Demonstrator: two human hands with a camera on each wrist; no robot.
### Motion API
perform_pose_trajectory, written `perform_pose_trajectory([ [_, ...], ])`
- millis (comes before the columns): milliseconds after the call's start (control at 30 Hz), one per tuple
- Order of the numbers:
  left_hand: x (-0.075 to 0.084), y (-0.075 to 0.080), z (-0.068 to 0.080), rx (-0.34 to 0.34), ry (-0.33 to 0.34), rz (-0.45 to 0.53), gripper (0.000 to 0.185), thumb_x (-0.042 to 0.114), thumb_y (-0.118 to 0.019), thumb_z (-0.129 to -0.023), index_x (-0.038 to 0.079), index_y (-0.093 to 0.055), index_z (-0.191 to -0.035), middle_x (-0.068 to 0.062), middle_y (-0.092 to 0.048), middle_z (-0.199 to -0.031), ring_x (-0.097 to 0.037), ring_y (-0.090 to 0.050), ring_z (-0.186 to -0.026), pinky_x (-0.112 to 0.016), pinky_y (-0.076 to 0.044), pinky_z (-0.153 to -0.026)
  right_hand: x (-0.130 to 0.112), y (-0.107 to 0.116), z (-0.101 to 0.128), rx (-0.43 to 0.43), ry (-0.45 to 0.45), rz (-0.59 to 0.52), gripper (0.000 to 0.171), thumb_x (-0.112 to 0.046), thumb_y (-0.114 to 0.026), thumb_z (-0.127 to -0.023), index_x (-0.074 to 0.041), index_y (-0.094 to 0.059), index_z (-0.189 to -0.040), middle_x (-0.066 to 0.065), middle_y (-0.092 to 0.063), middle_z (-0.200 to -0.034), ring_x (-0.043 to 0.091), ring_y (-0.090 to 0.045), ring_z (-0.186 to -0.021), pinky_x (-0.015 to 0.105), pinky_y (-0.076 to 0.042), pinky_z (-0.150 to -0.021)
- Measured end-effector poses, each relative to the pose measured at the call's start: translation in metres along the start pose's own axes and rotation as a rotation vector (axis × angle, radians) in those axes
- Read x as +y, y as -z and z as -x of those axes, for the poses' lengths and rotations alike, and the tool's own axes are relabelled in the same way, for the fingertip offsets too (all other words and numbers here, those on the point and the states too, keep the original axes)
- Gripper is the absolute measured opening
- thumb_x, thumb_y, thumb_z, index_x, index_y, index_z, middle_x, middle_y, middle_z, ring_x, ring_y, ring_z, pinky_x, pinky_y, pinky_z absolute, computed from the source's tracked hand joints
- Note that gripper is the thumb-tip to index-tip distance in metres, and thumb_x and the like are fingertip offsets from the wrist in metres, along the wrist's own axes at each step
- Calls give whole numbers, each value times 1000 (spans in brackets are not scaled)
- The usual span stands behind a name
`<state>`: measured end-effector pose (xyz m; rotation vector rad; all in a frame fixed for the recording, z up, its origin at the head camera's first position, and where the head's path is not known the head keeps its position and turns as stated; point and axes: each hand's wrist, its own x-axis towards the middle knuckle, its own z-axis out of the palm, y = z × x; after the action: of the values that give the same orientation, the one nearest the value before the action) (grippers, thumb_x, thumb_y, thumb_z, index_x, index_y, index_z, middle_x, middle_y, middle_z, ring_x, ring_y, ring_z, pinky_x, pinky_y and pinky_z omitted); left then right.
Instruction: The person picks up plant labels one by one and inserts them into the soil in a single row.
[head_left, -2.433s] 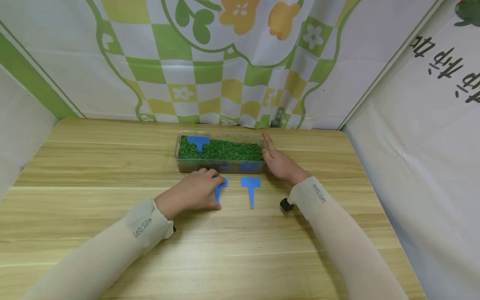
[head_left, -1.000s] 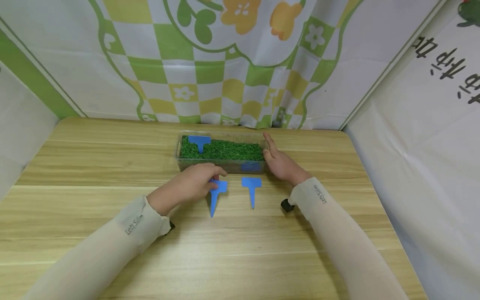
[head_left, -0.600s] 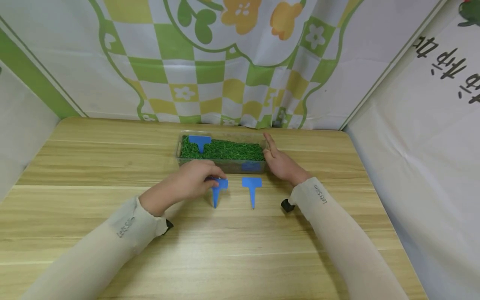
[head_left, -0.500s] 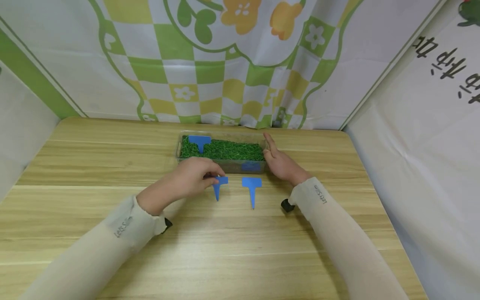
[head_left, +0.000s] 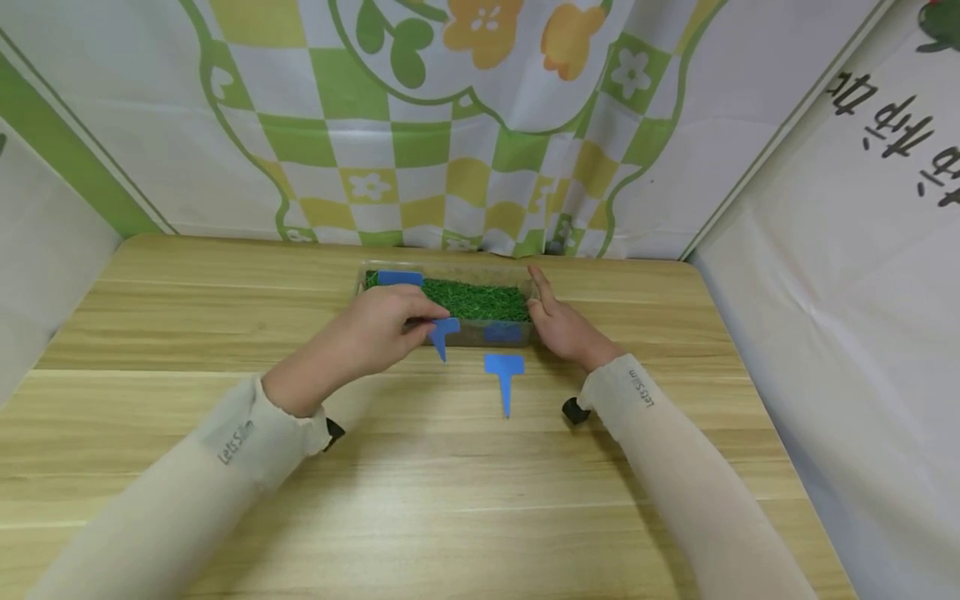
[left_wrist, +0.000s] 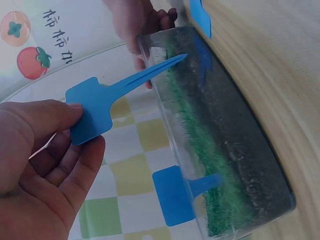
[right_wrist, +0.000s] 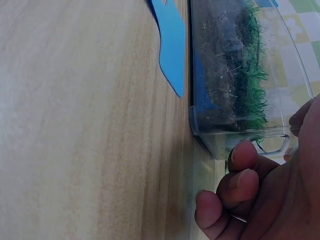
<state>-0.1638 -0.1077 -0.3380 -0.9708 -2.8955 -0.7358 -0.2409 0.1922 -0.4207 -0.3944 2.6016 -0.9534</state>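
Observation:
My left hand (head_left: 378, 332) pinches a blue T-shaped plant label (left_wrist: 92, 110) by its wide head, between thumb and fingers. In the head view that label overlaps the front wall of a clear plastic planter box (head_left: 472, 337); its pointed stem angles downward. Green artificial grass (head_left: 480, 298) over dark soil fills the box. A second plant label (left_wrist: 172, 195) stands in the grass at the left end, partly hidden behind my left hand in the head view. My right hand (head_left: 567, 330) rests against the box's right end, its lower fingers (right_wrist: 245, 185) loosely bent beside the handle opening.
A third blue plant label (head_left: 504, 365) lies flat on the wooden table (head_left: 465, 517) in front of the box. Behind the table hangs a checkered, flowered curtain (head_left: 420, 142). White walls rise on both sides.
My left hand has picked the plant label up off the table, turned it in its fingers and moved it back toward the box front. The right hand has stayed at the box's end.

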Motion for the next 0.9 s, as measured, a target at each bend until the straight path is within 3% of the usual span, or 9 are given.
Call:
perform_pose_trajectory([
  [200,3,6,-5,63,-38,-39,22,9,-68,-96,10,-76,-116,-2,-69,-98,-13,-57,-75,-30,-51,-67,0,0,1,4,9,4,58,-44,-18,-108,-53,21,-150,21,-32,-159,37,-38,-144,51,-22,-123],
  [400,5,12,-11,123,-70,-92,21,11,-69,-95,12,-77,-114,-5,-74,-107,-21,-68,-92,-37,-57,-77,-1,0,2,10,5,4,57,-45,-18,-108,-55,20,-150,23,-36,-157,38,-40,-142,51,-24,-122],
  [667,5,16,-20,156,-29,-103,22,13,-69,-96,13,-76,-116,-6,-73,-115,-27,-66,-109,-43,-56,-89,-2,1,2,8,-7,45,57,-46,-17,-108,-55,22,-149,19,-36,-158,37,-37,-144,51,-24,-122],
  [900,2,18,-28,179,-19,-121,22,12,-69,-95,13,-76,-116,-5,-72,-107,-24,-65,-97,-38,-55,-83,-1,2,0,0,-4,58,58,-45,-16,-108,-55,24,-148,20,-39,-156,38,-40,-142,51,-26,-122],
])
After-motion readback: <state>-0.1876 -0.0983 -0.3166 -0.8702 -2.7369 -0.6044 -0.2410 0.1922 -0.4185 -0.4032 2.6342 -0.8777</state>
